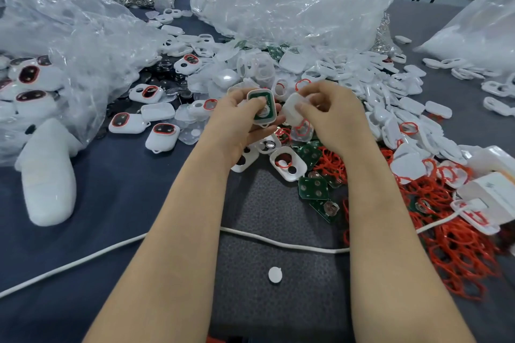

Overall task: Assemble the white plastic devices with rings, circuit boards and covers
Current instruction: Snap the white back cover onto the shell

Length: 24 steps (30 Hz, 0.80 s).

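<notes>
My left hand (239,122) grips a white plastic shell (262,107) with a green circuit board seated inside it, thumb pressing on the board. My right hand (330,114) pinches a white cover (292,111) just right of the shell, close to it but apart. Under my hands lie loose green circuit boards (313,188), red rings (457,253) and open white shells (288,163). Several finished devices (163,136) with red-rimmed windows lie to the left.
Clear plastic bags (292,8) are heaped at the back and left. A white cable (278,242) crosses the blue table (111,195) in front. A white round disc (275,274) lies on the dark mat. White boxes (490,189) stand at the right.
</notes>
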Tool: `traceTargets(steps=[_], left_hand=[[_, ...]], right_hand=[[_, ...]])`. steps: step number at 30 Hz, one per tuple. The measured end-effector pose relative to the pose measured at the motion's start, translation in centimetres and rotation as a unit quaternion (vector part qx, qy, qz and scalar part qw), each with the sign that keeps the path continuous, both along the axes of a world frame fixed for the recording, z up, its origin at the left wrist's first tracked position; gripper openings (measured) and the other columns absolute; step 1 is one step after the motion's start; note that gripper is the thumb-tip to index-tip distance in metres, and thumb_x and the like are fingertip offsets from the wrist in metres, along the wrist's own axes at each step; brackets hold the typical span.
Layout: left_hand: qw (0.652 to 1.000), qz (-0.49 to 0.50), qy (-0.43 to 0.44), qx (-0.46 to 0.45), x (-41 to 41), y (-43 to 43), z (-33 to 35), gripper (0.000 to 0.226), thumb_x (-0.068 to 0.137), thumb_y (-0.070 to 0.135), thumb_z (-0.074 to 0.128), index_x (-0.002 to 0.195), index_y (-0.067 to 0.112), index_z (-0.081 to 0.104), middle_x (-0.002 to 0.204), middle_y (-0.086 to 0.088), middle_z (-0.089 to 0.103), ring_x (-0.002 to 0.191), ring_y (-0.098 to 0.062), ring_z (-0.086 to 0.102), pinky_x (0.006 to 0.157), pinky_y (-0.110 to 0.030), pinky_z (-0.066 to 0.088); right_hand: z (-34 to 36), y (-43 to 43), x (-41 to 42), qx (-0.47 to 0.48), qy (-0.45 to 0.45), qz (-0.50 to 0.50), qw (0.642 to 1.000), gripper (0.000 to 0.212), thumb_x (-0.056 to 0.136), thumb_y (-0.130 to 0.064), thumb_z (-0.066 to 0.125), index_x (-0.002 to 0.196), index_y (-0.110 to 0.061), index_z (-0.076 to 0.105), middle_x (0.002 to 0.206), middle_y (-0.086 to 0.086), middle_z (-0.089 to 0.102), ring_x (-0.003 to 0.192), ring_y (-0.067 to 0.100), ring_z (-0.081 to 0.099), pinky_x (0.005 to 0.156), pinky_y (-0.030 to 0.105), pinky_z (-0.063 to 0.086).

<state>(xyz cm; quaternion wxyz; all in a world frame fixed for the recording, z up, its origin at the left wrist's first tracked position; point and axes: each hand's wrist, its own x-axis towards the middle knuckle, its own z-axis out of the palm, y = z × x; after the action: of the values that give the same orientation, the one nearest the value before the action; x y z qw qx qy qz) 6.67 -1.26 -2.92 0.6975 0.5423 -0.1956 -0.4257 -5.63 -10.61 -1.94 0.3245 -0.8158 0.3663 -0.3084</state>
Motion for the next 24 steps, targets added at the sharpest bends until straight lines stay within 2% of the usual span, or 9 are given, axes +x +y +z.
traceTargets(steps=[4,6,8,12,14,16,19,21,24], left_hand=[[1.0,-0.003,0.015,0.008,-0.1,-0.1,0.1,0.015,0.101,0.017,0.046,0.1,0.011,0.059,0.088,-0.011,0.073,0.073,-0.021,0.074,0.065,-0.029,0.059],[1.0,-0.012,0.021,0.014,-0.2,0.0,0.3,0.02,0.101,0.019,0.043,0.102,0.009,0.059,0.083,-0.011,0.073,0.07,-0.021,0.073,0.06,-0.027,0.059],[0.999,-0.029,0.02,0.028,-0.4,-0.2,0.5,0.024,0.102,0.023,0.04,0.104,0.009,0.06,0.081,-0.011,0.071,0.067,-0.021,0.072,0.058,-0.026,0.059],[0.997,-0.051,0.038,0.036,-1.0,-0.3,0.6,0.027,0.103,0.025,0.04,0.103,0.007,0.061,0.074,-0.009,0.07,0.059,-0.02,0.07,0.053,-0.029,0.058],[0.997,-0.064,0.031,0.037,-1.0,-0.3,0.5,0.03,0.104,0.026,0.04,0.105,0.006,0.063,0.072,-0.008,0.071,0.063,-0.022,0.07,0.058,-0.033,0.061],[0.996,-0.071,0.024,0.038,-0.9,-0.3,0.4,0.031,0.104,0.026,0.04,0.105,0.007,0.064,0.076,-0.008,0.072,0.065,-0.021,0.07,0.062,-0.034,0.061],[0.995,-0.085,0.018,0.042,-0.9,-0.3,0.3,0.033,0.104,0.027,0.041,0.119,0.006,0.061,0.092,-0.011,0.069,0.068,-0.018,0.07,0.062,-0.031,0.06],[0.996,-0.087,0.011,0.034,-0.9,-0.1,0.2,0.028,0.104,0.021,0.042,0.117,0.006,0.06,0.09,-0.01,0.068,0.067,-0.015,0.071,0.061,-0.029,0.06],[0.995,-0.092,0.013,0.019,-0.7,0.2,0.2,0.025,0.104,0.017,0.04,0.115,0.007,0.06,0.097,-0.01,0.068,0.073,-0.016,0.071,0.063,-0.027,0.059]], right_hand=[[0.7,-0.3,-0.4,0.073,-0.138,0.016,0.988,0.011,0.092,-0.018,0.061,0.095,-0.028,0.065,0.086,0.0,0.059,0.079,0.014,0.053,0.069,0.022,0.045],[0.7,-0.3,-0.5,0.128,-0.166,0.044,0.977,0.012,0.093,-0.017,0.06,0.093,-0.028,0.066,0.089,0.003,0.061,0.072,0.009,0.054,0.063,0.019,0.044],[0.5,0.0,-0.3,0.155,-0.152,0.083,0.973,0.014,0.093,-0.016,0.06,0.091,-0.029,0.066,0.087,0.0,0.063,0.065,0.003,0.054,0.058,0.014,0.044],[0.0,0.6,0.6,0.127,-0.106,0.104,0.981,0.013,0.093,-0.015,0.06,0.094,-0.024,0.069,0.084,-0.008,0.062,0.061,-0.004,0.053,0.058,0.013,0.045],[-0.2,0.6,0.8,0.116,-0.089,0.099,0.984,0.013,0.093,-0.018,0.06,0.095,-0.027,0.07,0.084,-0.011,0.061,0.068,0.0,0.056,0.063,0.021,0.051],[-0.4,0.7,1.0,0.12,-0.081,0.097,0.985,0.015,0.093,-0.019,0.06,0.094,-0.029,0.07,0.088,-0.006,0.064,0.079,0.01,0.062,0.072,0.034,0.058],[-0.6,0.8,1.2,0.094,-0.063,0.1,0.989,0.016,0.093,-0.018,0.06,0.094,-0.031,0.069,0.101,0.008,0.069,0.094,0.024,0.064,0.084,0.042,0.055],[-0.7,0.9,1.3,0.094,-0.067,0.103,0.988,0.017,0.093,-0.018,0.059,0.095,-0.032,0.069,0.094,0.002,0.069,0.088,0.022,0.064,0.08,0.037,0.055],[-1.0,0.9,1.4,0.111,-0.09,0.102,0.985,0.018,0.093,-0.018,0.059,0.098,-0.03,0.07,0.079,-0.012,0.064,0.071,0.004,0.058,0.062,0.019,0.048]])
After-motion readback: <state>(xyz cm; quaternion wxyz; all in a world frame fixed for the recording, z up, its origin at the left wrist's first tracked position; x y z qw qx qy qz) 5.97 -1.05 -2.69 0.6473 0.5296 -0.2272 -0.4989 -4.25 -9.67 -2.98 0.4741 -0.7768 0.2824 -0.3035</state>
